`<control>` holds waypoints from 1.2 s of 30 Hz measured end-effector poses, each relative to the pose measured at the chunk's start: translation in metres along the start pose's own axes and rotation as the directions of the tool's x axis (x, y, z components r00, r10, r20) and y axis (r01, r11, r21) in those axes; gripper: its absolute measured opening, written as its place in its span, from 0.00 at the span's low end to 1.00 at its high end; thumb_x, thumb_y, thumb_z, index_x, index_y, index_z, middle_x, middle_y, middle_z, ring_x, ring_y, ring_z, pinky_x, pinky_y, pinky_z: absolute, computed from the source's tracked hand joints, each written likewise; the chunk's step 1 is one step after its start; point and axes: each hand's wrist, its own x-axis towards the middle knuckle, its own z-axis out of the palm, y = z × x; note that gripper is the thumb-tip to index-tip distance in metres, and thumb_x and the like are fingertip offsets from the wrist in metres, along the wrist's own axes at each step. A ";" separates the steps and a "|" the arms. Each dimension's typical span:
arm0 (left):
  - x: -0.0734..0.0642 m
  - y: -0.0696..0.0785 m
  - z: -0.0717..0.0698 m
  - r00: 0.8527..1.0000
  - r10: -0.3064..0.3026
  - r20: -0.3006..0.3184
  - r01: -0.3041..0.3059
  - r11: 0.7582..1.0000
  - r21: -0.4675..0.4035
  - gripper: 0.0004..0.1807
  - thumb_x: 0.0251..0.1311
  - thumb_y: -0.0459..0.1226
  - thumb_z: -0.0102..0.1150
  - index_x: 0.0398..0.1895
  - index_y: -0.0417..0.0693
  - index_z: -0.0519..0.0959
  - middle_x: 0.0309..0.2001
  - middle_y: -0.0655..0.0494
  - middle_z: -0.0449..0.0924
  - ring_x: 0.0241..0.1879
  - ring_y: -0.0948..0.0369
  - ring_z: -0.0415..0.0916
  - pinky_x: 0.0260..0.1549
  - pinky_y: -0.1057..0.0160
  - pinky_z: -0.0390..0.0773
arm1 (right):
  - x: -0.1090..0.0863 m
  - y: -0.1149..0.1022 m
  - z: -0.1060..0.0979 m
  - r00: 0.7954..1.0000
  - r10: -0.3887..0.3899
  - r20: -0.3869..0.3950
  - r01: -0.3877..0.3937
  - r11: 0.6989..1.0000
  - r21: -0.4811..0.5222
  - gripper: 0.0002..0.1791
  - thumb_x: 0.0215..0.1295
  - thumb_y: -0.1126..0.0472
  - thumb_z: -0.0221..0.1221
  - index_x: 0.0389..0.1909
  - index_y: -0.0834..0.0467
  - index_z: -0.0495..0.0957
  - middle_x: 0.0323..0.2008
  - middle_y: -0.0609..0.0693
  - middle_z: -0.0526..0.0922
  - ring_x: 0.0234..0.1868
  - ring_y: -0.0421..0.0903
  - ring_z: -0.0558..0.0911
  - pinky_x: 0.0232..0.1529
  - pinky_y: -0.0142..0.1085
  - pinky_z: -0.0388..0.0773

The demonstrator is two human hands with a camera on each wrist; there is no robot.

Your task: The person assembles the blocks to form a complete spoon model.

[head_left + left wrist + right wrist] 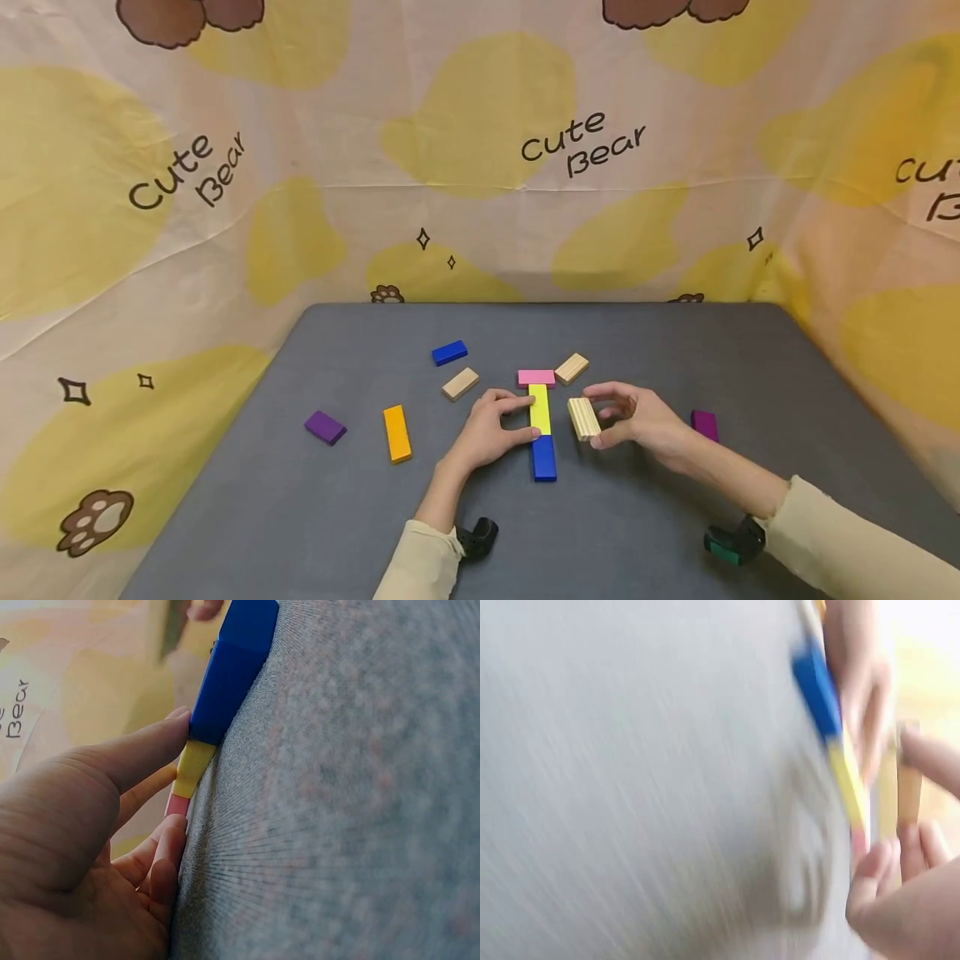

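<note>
A pink block (pixel 536 378) lies crosswise at the far end of a line made by a yellow block (pixel 539 409) and a blue block (pixel 543 458) on the table. My left hand (pixel 487 427) touches the line's left side, its thumb by the joint of yellow and blue and its index finger farther up the yellow block. Just right of the line, my right hand (pixel 637 419) pinches a plain wooden block (pixel 584 419) between thumb and fingers, above the table. In the right wrist view this wooden block (pixel 909 787) is blurred.
Behind the line lie another wooden block (pixel 572 368), a second one (pixel 461 384) and a blue block (pixel 450 353). Orange (pixel 397 434) and purple (pixel 326 427) blocks lie to the left. Another purple block (pixel 704 425) lies beyond my right forearm. Printed cloth (pixel 480 150) hangs behind the grey table (pixel 262 517).
</note>
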 end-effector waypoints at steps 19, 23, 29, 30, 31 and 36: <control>0.000 0.004 -0.001 1.000 0.000 -0.002 0.000 1.000 -0.007 0.28 0.57 0.47 0.71 0.62 0.53 0.79 0.53 0.51 0.69 0.55 0.52 0.64 0.54 0.46 0.66 | -0.073 0.002 0.084 0.988 0.127 -0.086 -0.129 0.991 -0.023 0.42 0.30 0.71 0.80 0.55 0.58 0.77 0.42 0.54 0.75 0.32 0.49 0.73 0.24 0.38 0.71; 0.000 0.005 -0.002 1.000 -0.004 0.000 0.004 1.000 0.000 0.28 0.57 0.47 0.70 0.62 0.55 0.79 0.54 0.51 0.69 0.55 0.52 0.64 0.54 0.47 0.66 | -0.071 0.007 0.091 0.992 0.115 -0.053 -0.115 0.993 -0.001 0.42 0.30 0.73 0.80 0.55 0.61 0.76 0.46 0.54 0.75 0.37 0.50 0.74 0.27 0.39 0.74; 0.000 0.005 -0.002 1.000 0.008 -0.008 -0.008 1.000 0.000 0.28 0.56 0.46 0.71 0.62 0.54 0.79 0.54 0.51 0.70 0.55 0.52 0.64 0.53 0.46 0.67 | -0.069 0.009 0.096 0.997 0.069 -0.023 -0.070 0.997 -0.025 0.43 0.32 0.74 0.79 0.57 0.62 0.75 0.46 0.54 0.75 0.35 0.49 0.75 0.33 0.38 0.76; 0.000 0.004 -0.002 1.000 0.011 -0.011 -0.011 1.000 -0.002 0.28 0.56 0.46 0.71 0.61 0.54 0.80 0.54 0.50 0.70 0.55 0.51 0.64 0.53 0.46 0.67 | -0.068 0.010 0.097 0.998 0.058 -0.023 -0.059 0.998 -0.036 0.43 0.31 0.73 0.80 0.57 0.62 0.75 0.46 0.54 0.75 0.35 0.49 0.75 0.33 0.37 0.76; 0.000 0.004 -0.002 1.000 0.012 -0.012 -0.012 1.000 -0.004 0.28 0.56 0.46 0.71 0.61 0.54 0.80 0.54 0.50 0.70 0.55 0.51 0.64 0.53 0.46 0.67 | -0.068 0.010 0.098 0.999 0.045 -0.022 -0.046 0.998 -0.049 0.44 0.31 0.73 0.80 0.57 0.62 0.74 0.46 0.54 0.75 0.35 0.49 0.75 0.33 0.37 0.76; -0.001 0.003 -0.002 1.000 0.006 -0.016 -0.006 1.000 -0.012 0.28 0.56 0.46 0.71 0.61 0.53 0.80 0.54 0.50 0.69 0.55 0.51 0.64 0.53 0.45 0.67 | -0.067 0.011 0.101 1.000 0.013 -0.026 -0.015 0.996 -0.083 0.43 0.31 0.72 0.80 0.57 0.62 0.74 0.47 0.53 0.74 0.36 0.49 0.74 0.32 0.35 0.75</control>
